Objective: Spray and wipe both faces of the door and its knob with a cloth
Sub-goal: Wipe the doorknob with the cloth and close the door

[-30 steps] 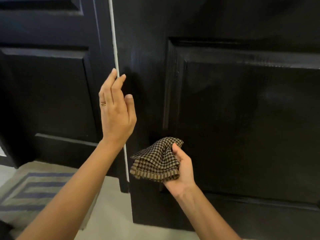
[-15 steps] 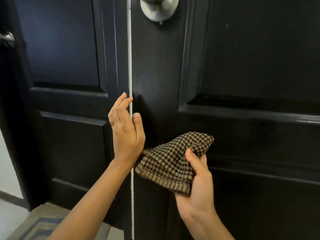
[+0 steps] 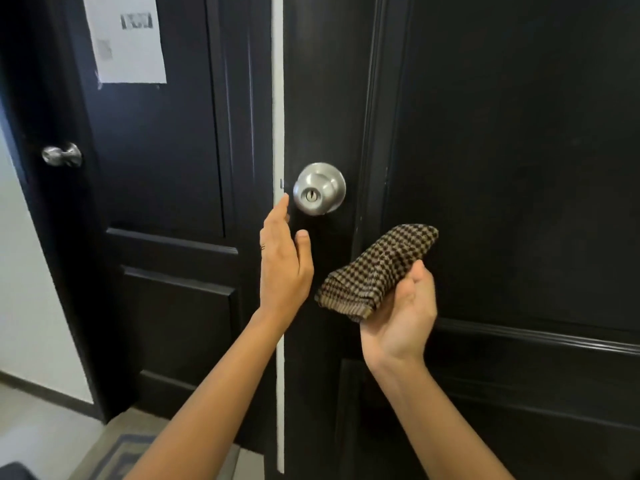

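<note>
Where the black panelled door (image 3: 502,168) fills the right of the view, its face is glossy with raised mouldings, and a narrow white edge (image 3: 278,98) runs down its left side. Round brushed-metal knob (image 3: 319,188) sits close to that edge, keyhole in its centre, facing the camera. Cloth (image 3: 377,271): small brown-and-black check, folded into a thick wad with a ribbed tan hem, held below and to the right of the knob, near the door face; contact with the door cannot be told. Right hand (image 3: 398,313) is palm up, fingers curled under the cloth and thumb bearing on top, so it grips the wad. Left hand (image 3: 284,261) is flat and loose, fingers straight and pointing up, thumb spread; fingertips reach the white edge just beside and below the knob, but touch is not certain. Thin ring (image 3: 262,247) on one finger. Behind, to the left, a second black door (image 3: 156,150) with its own metal knob (image 3: 62,154) and a white paper sheet (image 3: 126,39) stuck high on it, print blurred. White wall (image 3: 24,271) at far left, pale floor (image 3: 41,420), and a rug (image 3: 131,448) with blue stripes at the bottom.
</note>
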